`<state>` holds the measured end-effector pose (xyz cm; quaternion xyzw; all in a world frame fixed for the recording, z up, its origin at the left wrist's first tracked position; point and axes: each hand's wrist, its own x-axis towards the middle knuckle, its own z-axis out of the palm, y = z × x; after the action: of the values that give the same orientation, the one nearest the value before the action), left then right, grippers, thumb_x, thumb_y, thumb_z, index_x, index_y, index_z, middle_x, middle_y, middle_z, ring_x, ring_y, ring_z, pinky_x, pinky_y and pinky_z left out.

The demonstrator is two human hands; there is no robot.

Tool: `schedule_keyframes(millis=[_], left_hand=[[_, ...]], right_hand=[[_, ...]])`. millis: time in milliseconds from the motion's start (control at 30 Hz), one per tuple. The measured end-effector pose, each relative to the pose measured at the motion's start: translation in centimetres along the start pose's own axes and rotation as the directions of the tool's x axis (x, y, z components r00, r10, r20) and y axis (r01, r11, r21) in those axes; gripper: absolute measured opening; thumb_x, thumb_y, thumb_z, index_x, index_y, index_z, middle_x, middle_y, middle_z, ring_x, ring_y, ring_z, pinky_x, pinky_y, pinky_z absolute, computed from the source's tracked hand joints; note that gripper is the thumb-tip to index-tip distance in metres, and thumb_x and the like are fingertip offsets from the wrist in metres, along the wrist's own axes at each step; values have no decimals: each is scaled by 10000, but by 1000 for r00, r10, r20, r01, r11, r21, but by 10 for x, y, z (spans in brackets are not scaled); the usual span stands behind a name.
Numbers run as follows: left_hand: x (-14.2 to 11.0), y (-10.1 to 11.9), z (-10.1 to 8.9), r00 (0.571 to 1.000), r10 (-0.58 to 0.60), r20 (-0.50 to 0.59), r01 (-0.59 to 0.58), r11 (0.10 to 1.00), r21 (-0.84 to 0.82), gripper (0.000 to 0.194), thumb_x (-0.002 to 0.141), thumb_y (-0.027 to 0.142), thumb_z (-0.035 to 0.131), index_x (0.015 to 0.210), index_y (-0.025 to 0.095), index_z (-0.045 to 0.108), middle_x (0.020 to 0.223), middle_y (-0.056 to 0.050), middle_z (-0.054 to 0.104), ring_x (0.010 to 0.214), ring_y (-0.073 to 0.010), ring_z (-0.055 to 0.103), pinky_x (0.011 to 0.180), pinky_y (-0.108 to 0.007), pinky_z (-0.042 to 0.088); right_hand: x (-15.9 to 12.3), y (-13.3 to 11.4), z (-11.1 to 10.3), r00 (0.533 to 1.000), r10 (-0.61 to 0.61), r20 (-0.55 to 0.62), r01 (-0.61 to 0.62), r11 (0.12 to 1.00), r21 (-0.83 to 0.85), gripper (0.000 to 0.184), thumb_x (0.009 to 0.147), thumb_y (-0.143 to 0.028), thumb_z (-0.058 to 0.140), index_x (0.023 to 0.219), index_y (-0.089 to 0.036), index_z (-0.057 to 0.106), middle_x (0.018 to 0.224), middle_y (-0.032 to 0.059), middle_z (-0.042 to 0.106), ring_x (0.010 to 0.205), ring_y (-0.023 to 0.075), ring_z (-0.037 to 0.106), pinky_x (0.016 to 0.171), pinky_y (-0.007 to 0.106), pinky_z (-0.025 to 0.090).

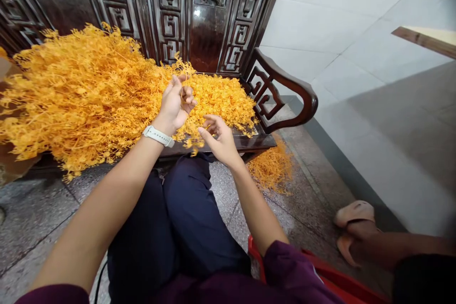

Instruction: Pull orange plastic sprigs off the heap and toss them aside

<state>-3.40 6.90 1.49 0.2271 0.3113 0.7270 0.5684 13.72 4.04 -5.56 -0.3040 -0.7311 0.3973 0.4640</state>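
Note:
My left hand [175, 103], with a pale watch [158, 136] on its wrist, is raised over a heap of orange artificial flower sprigs [96, 90]. Its palm turns up and its fingers curl, thumb and forefinger close together. One sprig [182, 64] shows just behind the fingertips; whether they pinch its stem is hidden. To the right and lower, my right hand [220, 141] is open, thumb and fingers apart, palm toward the left. Between the hands, a few small orange flowers [194, 143] hang over the bench's front edge. Smaller loose flower heads [228, 97] lie beyond my right hand.
The sprigs lie on a dark carved wooden bench [210, 33] with a curved armrest [285, 88]. More orange pieces [272, 168] are on the floor beside it. Red plastic [342, 280] shows beside me. Another person's foot in a light shoe [356, 213] is at the right.

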Motion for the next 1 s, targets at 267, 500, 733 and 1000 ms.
schedule_keyframes(millis=[267, 500, 733, 1000], left_hand=[[-9, -3, 12, 994, -110, 3, 109, 987, -119, 222, 1060, 372, 588, 926, 196, 597, 522, 87, 408, 369, -50, 354, 401, -153, 329], [1, 10, 10, 981, -103, -165, 75, 983, -167, 264, 1117, 216, 425, 874, 183, 524, 477, 109, 318, 313, -32, 262, 352, -141, 197], [2, 3, 26, 986, -90, -141, 67, 986, -155, 241, 1091, 153, 416, 871, 186, 508, 503, 108, 315, 315, -43, 229, 336, -163, 145], [11, 18, -1, 979, -130, -154, 118, 989, -86, 286, 1124, 213, 379, 888, 173, 535, 501, 104, 309, 317, -44, 239, 332, -159, 183]], right_hand=[[12, -7, 15, 994, -104, 20, 106, 987, -117, 228, 1025, -409, 614, 946, -202, 667, 886, 30, 676, 814, 168, 613, 792, 327, 488], [-16, -34, -8, 957, -257, 134, 271, 957, -103, 137, 1019, -227, 622, 886, -198, 642, 816, 22, 630, 799, 165, 570, 764, 328, 450], [-43, -91, -29, 817, -535, 213, 506, 844, 177, 227, 939, -46, 480, 828, -206, 598, 723, 14, 663, 710, 134, 618, 747, 320, 501], [-13, -78, -50, 99, -763, 639, 371, 624, 688, 225, 837, -362, 831, 678, -299, 685, 760, -21, 724, 817, 93, 725, 751, 184, 531]])
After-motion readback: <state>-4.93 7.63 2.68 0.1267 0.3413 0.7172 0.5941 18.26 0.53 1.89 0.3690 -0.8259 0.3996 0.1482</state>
